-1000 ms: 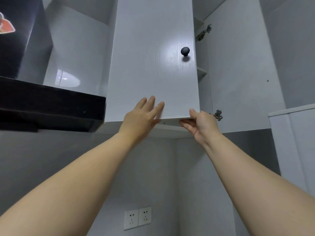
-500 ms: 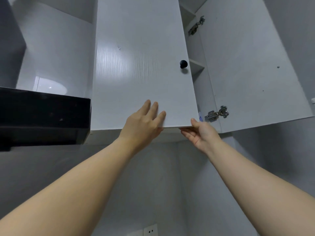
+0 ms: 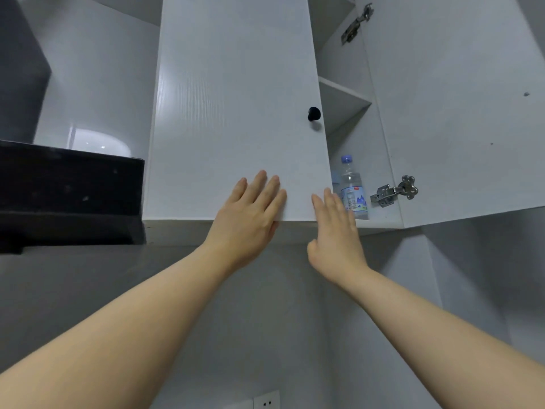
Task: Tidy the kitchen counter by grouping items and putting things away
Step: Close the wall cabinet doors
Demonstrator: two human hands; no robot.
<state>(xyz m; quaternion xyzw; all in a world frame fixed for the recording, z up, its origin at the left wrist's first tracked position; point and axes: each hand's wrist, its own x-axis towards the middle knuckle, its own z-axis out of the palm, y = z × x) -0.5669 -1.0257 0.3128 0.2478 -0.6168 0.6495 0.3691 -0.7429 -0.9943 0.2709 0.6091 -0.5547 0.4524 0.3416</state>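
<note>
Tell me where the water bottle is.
In the head view, the water bottle stands upright on the bottom shelf of the open cabinet, right of centre, between the left door and a metal hinge, behind the right hand.

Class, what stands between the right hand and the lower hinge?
An upright water bottle stands between the right hand and the lower hinge; the head view shows it.

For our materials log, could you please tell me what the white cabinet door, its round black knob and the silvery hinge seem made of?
The white cabinet door looks like laminated board, low-sheen, with faint wood-grain lines. The round black knob is smooth and dull; metal or plastic, I cannot tell. The silvery hinge is likely metal, given its bright reflections.
</note>
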